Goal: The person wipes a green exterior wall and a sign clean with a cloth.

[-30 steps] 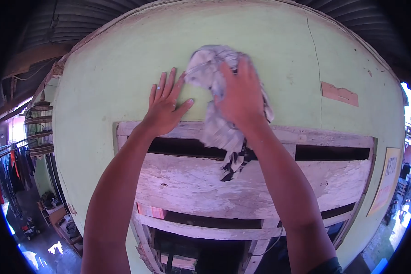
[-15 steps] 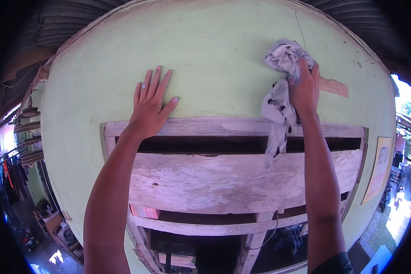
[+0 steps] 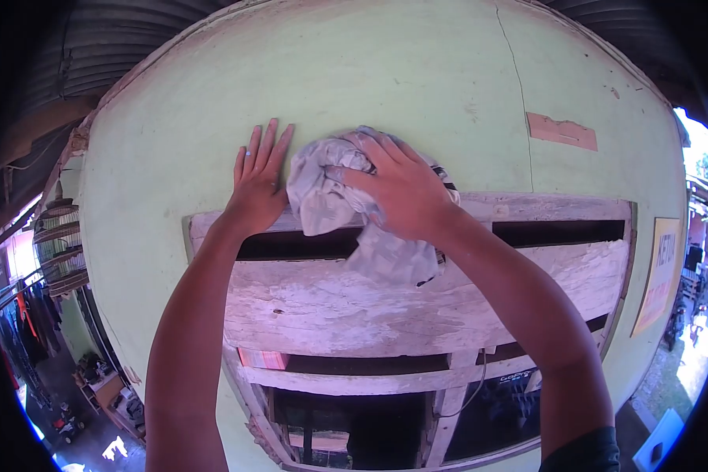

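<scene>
My left hand (image 3: pixel 259 177) lies flat on the pale green wall (image 3: pixel 385 79), fingers spread, just above the top of the wooden frame. A ring shows on one finger. Close to its right, my right hand (image 3: pixel 401 181) presses a bunched grey-white cloth (image 3: pixel 318 185) with dark markings against the wall. The cloth's loose end hangs over the weathered white frame (image 3: pixel 527 206) and its dark upper slot, reaching the wide peeling board (image 3: pixel 338 307).
A torn paper strip (image 3: pixel 562 131) sticks to the wall beside a long crack. On the right is a sign (image 3: pixel 657 275); on the left hang a birdcage (image 3: pixel 59 244) and clothes (image 3: pixel 31 322). A cable (image 3: pixel 476 393) dangles below the board.
My right hand has swept left and slightly down along the wall with the cloth, from near the paper strip to beside my left hand. The left hand stays flat in place.
</scene>
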A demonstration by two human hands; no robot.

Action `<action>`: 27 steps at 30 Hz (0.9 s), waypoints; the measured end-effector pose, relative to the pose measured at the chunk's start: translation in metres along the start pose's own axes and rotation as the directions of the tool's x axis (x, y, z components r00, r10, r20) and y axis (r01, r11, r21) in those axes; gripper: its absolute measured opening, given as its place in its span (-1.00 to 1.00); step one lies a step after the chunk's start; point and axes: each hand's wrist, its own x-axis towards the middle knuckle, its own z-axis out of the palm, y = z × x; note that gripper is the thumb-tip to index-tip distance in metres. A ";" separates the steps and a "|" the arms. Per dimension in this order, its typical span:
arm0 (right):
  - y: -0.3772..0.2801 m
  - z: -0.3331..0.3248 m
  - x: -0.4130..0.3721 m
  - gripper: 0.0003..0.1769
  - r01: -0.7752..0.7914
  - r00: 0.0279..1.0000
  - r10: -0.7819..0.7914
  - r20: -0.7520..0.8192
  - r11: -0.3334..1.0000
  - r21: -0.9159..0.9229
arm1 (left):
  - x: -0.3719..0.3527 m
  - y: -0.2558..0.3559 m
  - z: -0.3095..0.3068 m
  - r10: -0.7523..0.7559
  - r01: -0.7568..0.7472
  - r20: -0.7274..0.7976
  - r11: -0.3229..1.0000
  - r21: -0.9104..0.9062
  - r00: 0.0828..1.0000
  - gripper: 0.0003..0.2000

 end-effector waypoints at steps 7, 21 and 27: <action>0.094 -0.028 -0.050 -0.25 -0.417 0.879 0.377 -0.291 0.904 -0.090 | -0.004 0.003 -0.005 0.013 -0.014 -0.013 0.997 -0.074 1.000 -0.21; -0.007 0.048 0.097 -0.26 -0.227 0.916 0.283 -0.284 0.950 0.214 | 0.008 0.018 -0.031 -0.178 0.154 0.036 0.713 -0.684 0.983 -0.05; 0.024 -0.044 0.091 -0.34 -0.494 0.862 0.322 0.392 0.363 0.790 | 0.005 0.073 -0.023 -0.090 -0.016 -0.211 0.890 -0.455 0.973 0.36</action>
